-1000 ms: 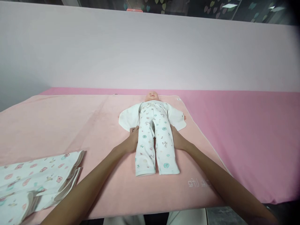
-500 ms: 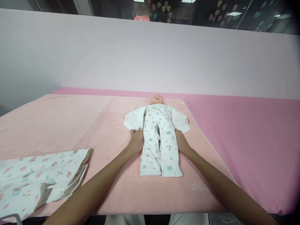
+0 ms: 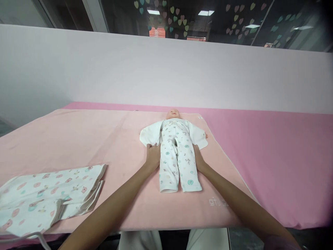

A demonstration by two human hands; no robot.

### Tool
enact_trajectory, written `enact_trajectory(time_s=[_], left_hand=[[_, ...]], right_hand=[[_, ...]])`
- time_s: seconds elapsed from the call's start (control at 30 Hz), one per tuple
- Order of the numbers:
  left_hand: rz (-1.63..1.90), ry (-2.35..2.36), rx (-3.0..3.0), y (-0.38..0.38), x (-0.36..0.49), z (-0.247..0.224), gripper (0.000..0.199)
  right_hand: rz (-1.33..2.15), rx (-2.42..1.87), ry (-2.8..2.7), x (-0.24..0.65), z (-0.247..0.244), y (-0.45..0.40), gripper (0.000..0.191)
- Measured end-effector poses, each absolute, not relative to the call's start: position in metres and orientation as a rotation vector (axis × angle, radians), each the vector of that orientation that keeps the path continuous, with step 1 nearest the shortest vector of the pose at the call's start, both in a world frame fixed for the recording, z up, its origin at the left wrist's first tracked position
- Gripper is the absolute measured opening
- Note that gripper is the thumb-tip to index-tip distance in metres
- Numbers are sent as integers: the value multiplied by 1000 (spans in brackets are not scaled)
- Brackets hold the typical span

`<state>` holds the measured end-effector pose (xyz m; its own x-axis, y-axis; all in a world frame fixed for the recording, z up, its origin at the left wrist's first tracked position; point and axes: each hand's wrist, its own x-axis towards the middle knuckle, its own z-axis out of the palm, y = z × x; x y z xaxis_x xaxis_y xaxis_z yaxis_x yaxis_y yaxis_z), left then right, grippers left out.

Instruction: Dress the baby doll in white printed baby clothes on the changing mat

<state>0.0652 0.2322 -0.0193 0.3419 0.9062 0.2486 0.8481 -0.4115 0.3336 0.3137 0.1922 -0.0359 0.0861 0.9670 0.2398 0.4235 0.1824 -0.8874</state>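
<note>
A baby doll (image 3: 173, 114) lies on its back at the middle of the bed surface, head toward the wall. It wears a white long-sleeved top (image 3: 153, 132) with sleeves spread out to both sides. White printed baby pants (image 3: 169, 163) cover its front from the chest down, legs pointing toward me. My left hand (image 3: 153, 154) is closed at the left edge of the pants, just below the sleeve. At the opposite edge, my right hand (image 3: 199, 157) grips the other side. The fingertips of both hands are hidden by the cloth.
A folded printed white cloth (image 3: 52, 191) lies at the near left, with a grey curved bar or cord (image 3: 31, 236) by it. Beneath everything is a peach mat (image 3: 117, 139) over a pink cover (image 3: 273, 149). A white wall (image 3: 182, 73) rises behind.
My view has tilted up and drawn back a little. Both hands stay at the sides of the pants. The pant legs have shifted slightly, and the left hem looks more open.
</note>
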Motion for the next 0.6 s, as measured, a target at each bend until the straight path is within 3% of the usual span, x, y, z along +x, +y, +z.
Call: enact_trajectory(time_s=[0.1,0.33,0.5,0.6], left_hand=[[612,1604,2470,232,64,-20,12],[648,1476,2332,231,50,-17,8],[770,1381,1841,261,23,7,45],[1040,1402,1959,298,25,29,39]], right_hand=[[684,-1425,-1529,313,-33,192,32],[533,-1380,-1911,331,-22,199,13],[583,-1348,-1810,374,3,221,30],[539,-1382,-1682,380,23,252,26]])
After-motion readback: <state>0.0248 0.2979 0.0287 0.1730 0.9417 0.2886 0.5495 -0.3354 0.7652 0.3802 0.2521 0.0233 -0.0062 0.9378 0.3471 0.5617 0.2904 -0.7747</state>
